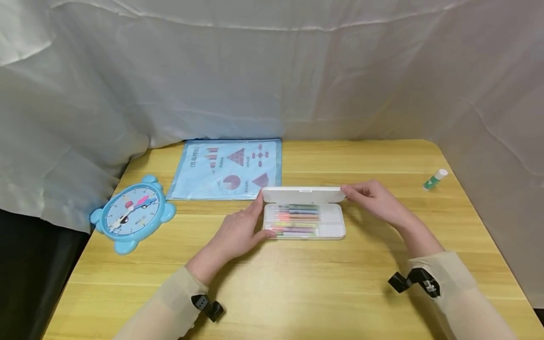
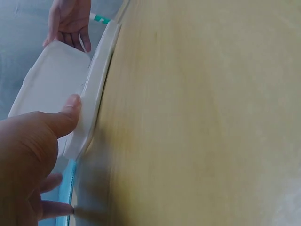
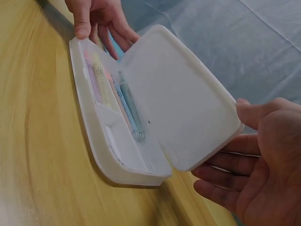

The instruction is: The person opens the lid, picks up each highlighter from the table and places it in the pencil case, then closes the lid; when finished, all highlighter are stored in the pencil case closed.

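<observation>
A white plastic pencil case point(image 1: 331, 230) lies on the table with its lid point(image 1: 303, 194) raised along the far side. Pens point(image 1: 297, 216) in several colours fill its left and middle part; the right end shows bare white. My left hand point(image 1: 238, 231) holds the left end of the case, thumb at the near corner and a finger by the lid's left edge. At the lid's right corner, my right hand point(image 1: 378, 203) pinches the edge. The right wrist view shows the right thumb on the lid's point(image 3: 183, 94) edge and the other fingers behind it.
Behind the case lies a light-blue zip pouch point(image 1: 204, 184) printed with charts. A blue toy clock point(image 1: 135, 212) is at the left, and a green glue stick point(image 1: 434, 180) with a white cap lies at the far right. Grey cloth point(image 1: 297, 85) hangs behind the wooden table point(image 1: 297, 288).
</observation>
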Motion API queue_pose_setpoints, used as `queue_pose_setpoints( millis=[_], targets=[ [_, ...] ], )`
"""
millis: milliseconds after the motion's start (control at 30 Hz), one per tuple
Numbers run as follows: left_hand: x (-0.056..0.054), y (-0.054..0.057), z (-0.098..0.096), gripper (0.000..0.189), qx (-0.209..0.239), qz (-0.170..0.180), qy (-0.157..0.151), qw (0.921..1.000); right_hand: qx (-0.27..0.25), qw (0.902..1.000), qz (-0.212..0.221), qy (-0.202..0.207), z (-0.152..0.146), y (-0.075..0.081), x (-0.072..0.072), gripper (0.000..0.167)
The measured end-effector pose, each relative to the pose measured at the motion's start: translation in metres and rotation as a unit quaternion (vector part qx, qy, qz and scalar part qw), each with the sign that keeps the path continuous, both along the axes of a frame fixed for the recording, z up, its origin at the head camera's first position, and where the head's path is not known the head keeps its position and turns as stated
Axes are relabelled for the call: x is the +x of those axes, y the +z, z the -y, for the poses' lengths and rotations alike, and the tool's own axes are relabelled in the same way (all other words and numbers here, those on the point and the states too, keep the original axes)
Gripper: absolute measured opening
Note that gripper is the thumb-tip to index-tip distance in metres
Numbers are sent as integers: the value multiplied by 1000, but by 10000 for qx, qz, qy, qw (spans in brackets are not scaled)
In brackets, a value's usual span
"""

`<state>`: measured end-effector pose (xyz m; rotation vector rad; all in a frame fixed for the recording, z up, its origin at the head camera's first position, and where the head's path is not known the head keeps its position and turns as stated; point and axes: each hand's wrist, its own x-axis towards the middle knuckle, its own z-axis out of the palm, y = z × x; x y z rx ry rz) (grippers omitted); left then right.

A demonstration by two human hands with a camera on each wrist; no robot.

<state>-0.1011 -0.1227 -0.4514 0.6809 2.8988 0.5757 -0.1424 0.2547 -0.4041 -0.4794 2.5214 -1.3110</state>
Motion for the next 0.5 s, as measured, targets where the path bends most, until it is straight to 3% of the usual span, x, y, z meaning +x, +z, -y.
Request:
queue_pose_setpoints(
  millis=[233,367,500],
  targets=[
    [1,-2,1,109,614,-253,243,9975,-64,9985,23,552,-8,-7,4,40],
    [1,-2,2,106,1078,-58,271,9938,115,9964,113,837,-12,-11,7,45],
    [2,-3,6,100,1259,136,110,9919,183,9947,148,1004,-15,-14,10,51]
  ],
)
